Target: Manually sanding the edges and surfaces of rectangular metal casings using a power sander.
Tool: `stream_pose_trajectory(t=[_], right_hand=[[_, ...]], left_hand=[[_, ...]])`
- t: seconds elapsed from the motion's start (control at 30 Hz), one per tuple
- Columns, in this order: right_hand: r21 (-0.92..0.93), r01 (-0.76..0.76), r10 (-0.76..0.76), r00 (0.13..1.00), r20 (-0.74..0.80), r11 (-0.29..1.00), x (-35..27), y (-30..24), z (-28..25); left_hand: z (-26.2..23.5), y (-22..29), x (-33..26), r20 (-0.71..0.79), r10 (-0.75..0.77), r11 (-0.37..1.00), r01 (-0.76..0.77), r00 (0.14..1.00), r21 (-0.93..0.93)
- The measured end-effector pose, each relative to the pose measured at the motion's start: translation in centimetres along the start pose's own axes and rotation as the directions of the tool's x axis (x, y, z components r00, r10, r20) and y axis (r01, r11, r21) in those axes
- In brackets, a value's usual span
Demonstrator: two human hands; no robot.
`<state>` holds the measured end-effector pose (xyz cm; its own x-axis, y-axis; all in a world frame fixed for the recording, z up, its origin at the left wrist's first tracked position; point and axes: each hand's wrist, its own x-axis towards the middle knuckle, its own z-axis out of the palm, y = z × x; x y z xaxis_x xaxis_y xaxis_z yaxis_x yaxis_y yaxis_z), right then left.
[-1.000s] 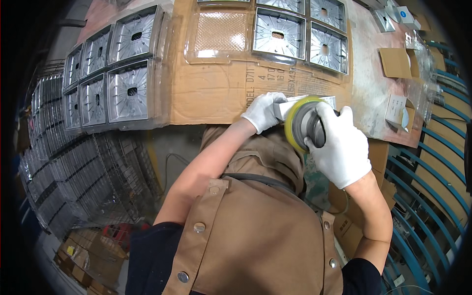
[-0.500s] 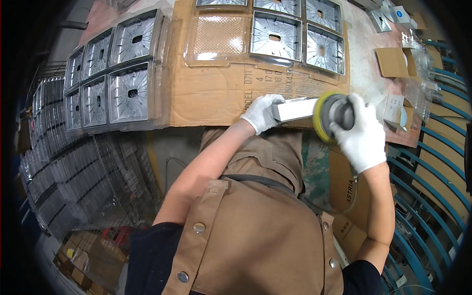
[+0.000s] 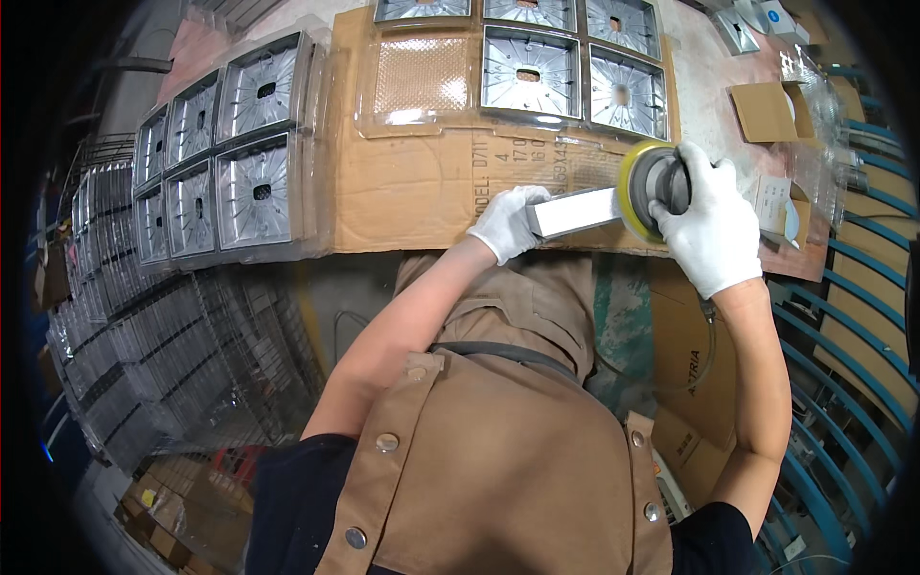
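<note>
My left hand, in a white glove, grips the near end of a flat grey metal piece held on edge over the cardboard-covered bench. My right hand, also gloved, holds a round sander with a yellow pad. The pad presses against the right end of the metal piece. A hose runs down from the sander past my right forearm.
Square ribbed metal plates lie in clear plastic trays at the back and at the left. Stacks of more trays stand lower left. A small cardboard box sits right. Blue rails run along the right.
The sander and my right hand have moved rightward along the metal piece, from near my left hand out to its right end. My left hand has stayed roughly in place.
</note>
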<state>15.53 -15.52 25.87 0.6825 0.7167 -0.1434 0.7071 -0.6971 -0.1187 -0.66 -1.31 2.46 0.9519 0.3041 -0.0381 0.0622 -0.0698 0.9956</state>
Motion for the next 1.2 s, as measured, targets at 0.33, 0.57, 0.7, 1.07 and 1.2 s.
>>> stream_pose_trajectory(t=[0.33, 0.57, 0.7, 1.07, 1.2], right_hand=[[0.003, 0.165, -0.165, 0.986, 0.003, 0.986, -0.2, -3.8, 0.3], [-0.035, 0.167, -0.166, 0.985, 0.038, 0.985, -0.5, -4.3, 0.0], [-0.024, 0.158, -0.159, 0.986, -0.056, 0.987, 0.0, -2.8, 0.2], [0.001, 0.093, -0.092, 0.991, -0.097, 0.996, 0.4, -0.4, 0.3], [0.026, 0.031, -0.031, 1.0, -0.002, 0.999, -1.4, -3.2, 0.4]], left_hand=[[0.0, 1.0, 0.5, 0.028, -0.066, 0.978, 0.059, 0.997, 0.201], [0.1, 1.7, 0.6, 0.044, -0.168, 0.981, 0.163, 0.985, 0.104], [0.1, 1.5, 0.3, -0.006, -0.068, 0.985, 0.068, 0.998, 0.157], [1.0, -0.4, 0.2, -0.005, -0.116, 0.98, 0.114, 0.993, -0.165], [0.7, 0.3, 0.3, 0.021, 0.003, 0.986, -0.006, 1.0, 0.167]])
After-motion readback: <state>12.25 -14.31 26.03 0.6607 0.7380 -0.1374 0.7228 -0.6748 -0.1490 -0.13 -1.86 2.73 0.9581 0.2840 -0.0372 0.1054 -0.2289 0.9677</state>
